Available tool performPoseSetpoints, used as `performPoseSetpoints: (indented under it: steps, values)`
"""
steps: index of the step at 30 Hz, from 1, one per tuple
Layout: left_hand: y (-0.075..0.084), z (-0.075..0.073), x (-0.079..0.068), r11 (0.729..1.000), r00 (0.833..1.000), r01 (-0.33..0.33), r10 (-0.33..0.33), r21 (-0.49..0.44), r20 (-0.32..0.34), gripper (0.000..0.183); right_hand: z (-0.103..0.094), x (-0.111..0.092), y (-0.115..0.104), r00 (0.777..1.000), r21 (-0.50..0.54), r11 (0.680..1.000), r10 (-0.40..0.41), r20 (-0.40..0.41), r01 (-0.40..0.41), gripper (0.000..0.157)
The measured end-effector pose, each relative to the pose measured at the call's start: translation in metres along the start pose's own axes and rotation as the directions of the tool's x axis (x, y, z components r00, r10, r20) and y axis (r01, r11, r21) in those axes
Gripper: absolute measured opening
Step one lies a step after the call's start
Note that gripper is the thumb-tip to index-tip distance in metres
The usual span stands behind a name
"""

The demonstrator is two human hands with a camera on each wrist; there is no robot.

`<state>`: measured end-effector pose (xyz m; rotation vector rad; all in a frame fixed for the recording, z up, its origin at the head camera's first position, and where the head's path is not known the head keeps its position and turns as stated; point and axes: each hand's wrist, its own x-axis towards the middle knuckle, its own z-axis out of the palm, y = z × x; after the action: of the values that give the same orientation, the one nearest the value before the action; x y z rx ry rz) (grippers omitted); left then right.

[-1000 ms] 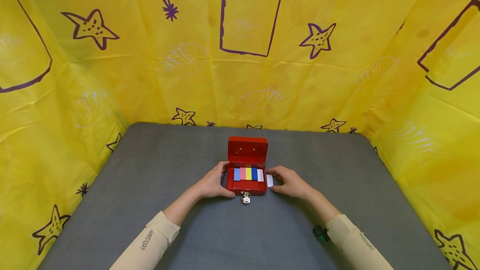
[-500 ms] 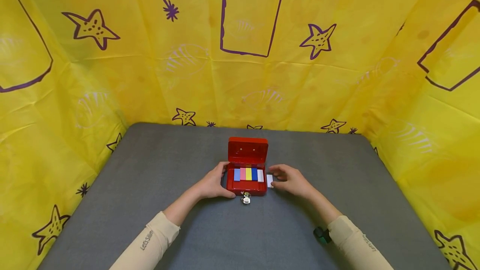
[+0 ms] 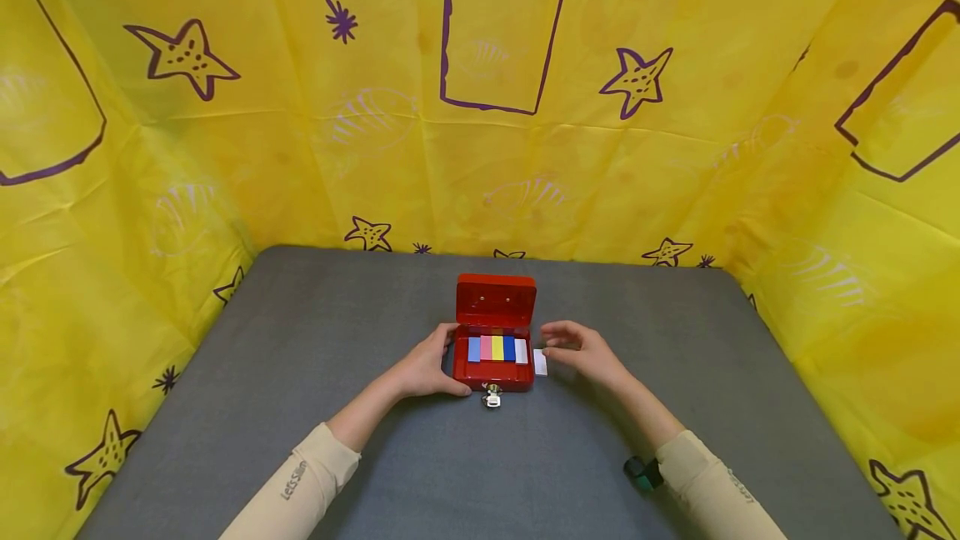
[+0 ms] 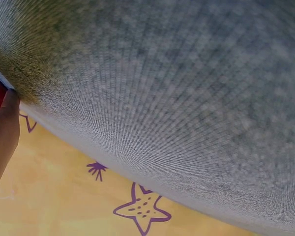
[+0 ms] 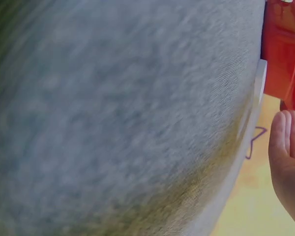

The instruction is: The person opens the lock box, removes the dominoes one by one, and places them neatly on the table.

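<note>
A small red metal cash box (image 3: pixel 480 377) stands with its lid (image 3: pixel 495 300) raised. Inside lies a row of coloured blocks: light blue (image 3: pixel 474 349), pink (image 3: pixel 486 347), yellow (image 3: pixel 497 347), dark blue (image 3: pixel 509 348) and white (image 3: pixel 521 351). My left hand (image 3: pixel 426 367) holds the box's left side, thumb at the front corner and fingers towards the back. Another white block (image 3: pixel 540 363) lies on the table against the box's right side. Just right of it is my right hand (image 3: pixel 588 352), fingers loosely extended and gripping nothing. In the right wrist view its fingers (image 5: pixel 287 129) are straight.
A silver lock with a key (image 3: pixel 492 396) is at the box's front. The grey table (image 3: pixel 360 298) is enclosed by a yellow cloth (image 3: pixel 300 173) with purple drawings. A dark band (image 3: pixel 643 473) sits at the right wrist, by the sleeve.
My right hand has let go of the white block beside the box and drawn slightly back to the right. The left hand and the box stay put.
</note>
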<state>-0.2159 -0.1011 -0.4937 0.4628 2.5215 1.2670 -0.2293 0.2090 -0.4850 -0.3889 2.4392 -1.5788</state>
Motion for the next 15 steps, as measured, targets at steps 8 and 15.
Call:
performPoseSetpoints:
  steps: [8,15]
  values:
    - [0.000,0.000,0.000,1.000,1.000,-0.004,0.005,0.013,-0.007,0.101,0.001,0.001,-0.014,1.000,0.030,0.999,0.012,-0.029,-0.011,0.040]
    - [0.002,0.000,-0.001,1.000,1.000,0.004,-0.004,0.002,-0.007,0.101,0.006,0.005,-0.020,1.000,0.029,1.000,0.004,-0.028,-0.003,0.037]
